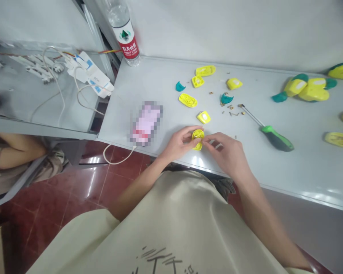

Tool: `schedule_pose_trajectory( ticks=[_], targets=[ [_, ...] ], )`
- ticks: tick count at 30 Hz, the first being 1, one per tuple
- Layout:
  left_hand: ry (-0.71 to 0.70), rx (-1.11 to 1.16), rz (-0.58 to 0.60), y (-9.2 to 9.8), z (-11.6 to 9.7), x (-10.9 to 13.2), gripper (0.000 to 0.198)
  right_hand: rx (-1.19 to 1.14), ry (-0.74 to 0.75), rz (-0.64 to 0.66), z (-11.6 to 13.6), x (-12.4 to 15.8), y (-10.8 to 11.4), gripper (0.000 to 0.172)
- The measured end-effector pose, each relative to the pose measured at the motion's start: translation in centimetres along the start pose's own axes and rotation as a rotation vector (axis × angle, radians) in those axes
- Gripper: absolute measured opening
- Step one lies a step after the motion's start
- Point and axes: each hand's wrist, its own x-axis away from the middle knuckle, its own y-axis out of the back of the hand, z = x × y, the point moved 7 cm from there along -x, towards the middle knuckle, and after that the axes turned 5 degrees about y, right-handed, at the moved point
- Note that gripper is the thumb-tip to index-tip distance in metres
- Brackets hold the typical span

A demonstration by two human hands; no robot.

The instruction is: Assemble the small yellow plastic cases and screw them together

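Note:
My left hand (179,144) and my right hand (225,152) meet at the near edge of the white table (303,167). Between their fingertips is a small yellow plastic part (197,139), pinched from both sides. Just beyond it lie more yellow shells (188,100), a small yellow block (204,117) and teal curved pieces (226,98). Several small brass screws (231,110) are scattered next to a green-handled screwdriver (274,137), which lies to the right of my right hand.
A phone (145,122) with a white cable lies left of my hands. A water bottle (124,32) stands at the table's back left. Assembled yellow and teal toys (305,89) sit at far right. A neighbouring table (25,110) holds power strips and cables; another person's arm (14,150) shows at left.

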Motion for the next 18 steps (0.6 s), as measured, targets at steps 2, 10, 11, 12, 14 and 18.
schedule_pose_trajectory(
  ticks=[2,10,11,12,14,18],
  targets=[
    [-0.004,-0.009,0.001,0.02,-0.01,-0.02,0.05,-0.01,-0.008,0.004,-0.04,0.01,0.02,0.014],
    [0.004,-0.012,-0.001,0.01,-0.25,-0.17,0.047,-0.02,-0.036,-0.014,-0.02,-0.06,0.29,0.01],
    [0.011,-0.007,0.0,0.0,-0.24,-0.19,0.047,-0.024,-0.043,-0.009,-0.02,-0.13,0.32,0.009],
    [0.017,0.0,0.001,0.0,-0.22,-0.21,0.047,-0.028,-0.049,-0.004,0.0,-0.21,0.35,0.008],
    [0.029,0.016,0.0,0.05,-0.2,-0.26,0.046,-0.038,-0.066,0.012,0.04,-0.35,0.35,0.008],
    [0.062,0.054,0.003,0.32,-0.16,-0.37,0.049,-0.058,-0.102,0.022,0.06,-0.41,0.27,0.009]
  ],
)
